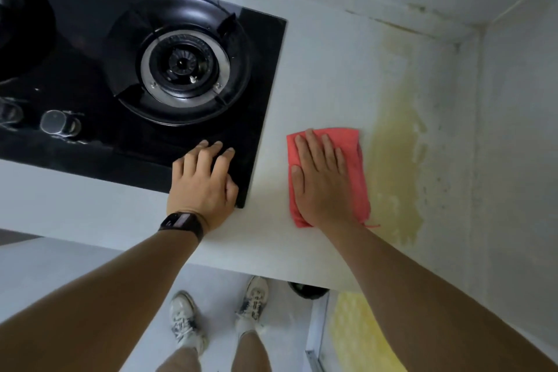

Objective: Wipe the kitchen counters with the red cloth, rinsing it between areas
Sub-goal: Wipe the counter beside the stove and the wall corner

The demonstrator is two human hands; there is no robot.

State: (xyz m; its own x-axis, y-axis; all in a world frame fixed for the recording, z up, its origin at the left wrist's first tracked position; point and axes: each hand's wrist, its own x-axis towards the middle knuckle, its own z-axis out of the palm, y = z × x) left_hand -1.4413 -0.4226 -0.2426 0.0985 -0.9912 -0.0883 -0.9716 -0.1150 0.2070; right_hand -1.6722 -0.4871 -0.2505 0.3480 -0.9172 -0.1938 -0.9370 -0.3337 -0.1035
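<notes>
The red cloth (356, 166) lies folded flat on the white counter (320, 75), just right of the black gas hob. My right hand (321, 181) presses down on the cloth with fingers stretched out, covering most of it. My left hand (205, 181) rests with spread fingers on the hob's near right corner and holds nothing; a dark watch sits on that wrist. A yellowish stain (395, 148) runs along the counter directly right of the cloth.
The black glass hob (265, 93) has a burner (184, 66) and knobs (56, 122) at its left. Walls close the counter at the back and right. The counter's front edge is below my wrists; my shoes (217, 314) stand on the floor beneath.
</notes>
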